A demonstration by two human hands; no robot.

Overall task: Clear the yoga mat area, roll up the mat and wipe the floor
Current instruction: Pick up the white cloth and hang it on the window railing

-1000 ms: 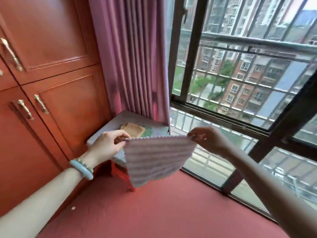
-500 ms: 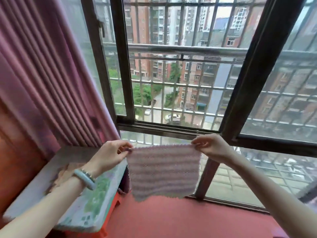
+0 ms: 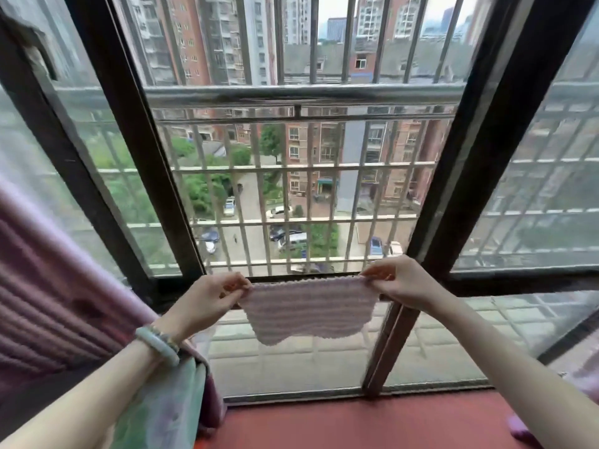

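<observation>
Cloth [image 3: 308, 311]: pale pink-white striped, ribbed, hanging flat, lower edge wavy.
Left hand [image 3: 207, 298]: pinches top-left corner.
Right hand [image 3: 400, 281]: pinches top-right corner.

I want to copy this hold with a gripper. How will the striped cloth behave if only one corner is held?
The cloth is probably floppy: its lower edge hangs wavy below the pinching left hand and right hand. It seems light, since fingertip pinches carry it. Released at one corner, it would likely droop and fold.
</observation>
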